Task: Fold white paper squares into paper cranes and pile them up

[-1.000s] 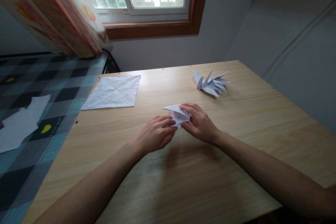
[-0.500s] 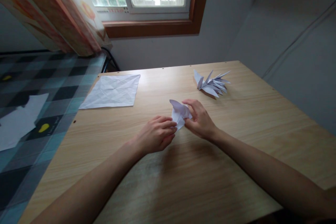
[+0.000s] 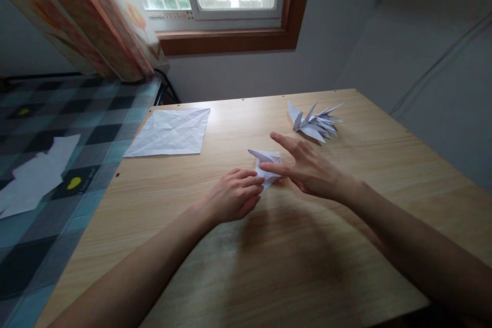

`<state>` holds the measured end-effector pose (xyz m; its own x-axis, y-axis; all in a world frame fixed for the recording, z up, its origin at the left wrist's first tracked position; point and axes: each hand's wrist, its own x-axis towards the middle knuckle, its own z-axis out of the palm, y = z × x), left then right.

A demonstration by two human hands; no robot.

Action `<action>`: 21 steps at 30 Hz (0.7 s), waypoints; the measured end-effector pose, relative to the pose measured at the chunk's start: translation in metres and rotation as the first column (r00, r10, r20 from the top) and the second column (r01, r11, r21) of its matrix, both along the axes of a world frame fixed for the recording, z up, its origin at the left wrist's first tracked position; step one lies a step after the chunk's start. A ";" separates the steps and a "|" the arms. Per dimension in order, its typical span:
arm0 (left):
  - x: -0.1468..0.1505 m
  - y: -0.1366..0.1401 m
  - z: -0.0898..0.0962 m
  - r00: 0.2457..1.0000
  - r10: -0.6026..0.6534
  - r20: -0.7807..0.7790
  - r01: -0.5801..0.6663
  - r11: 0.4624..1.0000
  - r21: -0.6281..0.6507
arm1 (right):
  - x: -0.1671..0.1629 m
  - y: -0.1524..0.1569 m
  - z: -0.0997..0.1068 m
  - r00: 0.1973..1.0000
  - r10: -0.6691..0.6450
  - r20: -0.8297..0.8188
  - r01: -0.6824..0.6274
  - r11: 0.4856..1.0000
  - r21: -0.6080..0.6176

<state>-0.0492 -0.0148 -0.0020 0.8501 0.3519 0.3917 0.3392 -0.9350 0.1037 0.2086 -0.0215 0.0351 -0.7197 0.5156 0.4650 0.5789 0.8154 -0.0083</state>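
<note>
A small folded piece of white paper (image 3: 271,177) lies on the wooden table, one pointed flap raised toward the left. My left hand (image 3: 237,195) grips its near-left edge, the fingers closed together and the thumb mostly hidden. Over the right side of the paper is my right hand (image 3: 307,166), thumb and index finger spread wide apart. Its thumb crosses in front of the paper; whether it touches the flap I cannot tell. Nothing is held in that hand.
A creased white sheet (image 3: 169,133) lies flat at the table's far left. Several pointed folded paper pieces (image 3: 317,124) sit clustered at the back right. Left of the wooden table (image 3: 184,277), torn-looking white paper (image 3: 42,179) rests on a checked cloth (image 3: 23,266).
My right hand has let go of the folded paper and spread its fingers above it. The raised flap has tilted lower. My left hand keeps its hold; the whole view shifted slightly.
</note>
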 end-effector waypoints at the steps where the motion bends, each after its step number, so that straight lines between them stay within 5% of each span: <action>1: 0.000 0.000 0.000 1.000 0.001 -0.001 -0.001 1.000 -0.001 | 0.000 0.002 0.008 0.997 0.005 0.076 -0.005 1.000 0.003; 6: -0.001 -0.001 0.001 0.999 0.013 -0.032 -0.014 1.000 -0.017 | -0.011 0.020 0.040 0.934 -0.010 0.357 -0.001 0.999 0.032; 14: -0.001 -0.001 0.003 0.999 0.012 -0.030 -0.012 1.000 -0.024 | -0.036 0.029 0.046 0.902 -0.107 0.418 0.060 0.991 0.122; 18: -0.001 -0.001 0.003 0.999 0.012 -0.029 -0.013 0.999 -0.033 | -0.038 0.027 0.022 0.979 -0.055 0.198 0.039 0.995 0.087; 21: -0.001 0.000 0.002 0.999 0.017 -0.030 -0.018 0.999 -0.033 | -0.033 0.026 -0.008 0.982 -0.072 -0.172 0.072 0.997 -0.006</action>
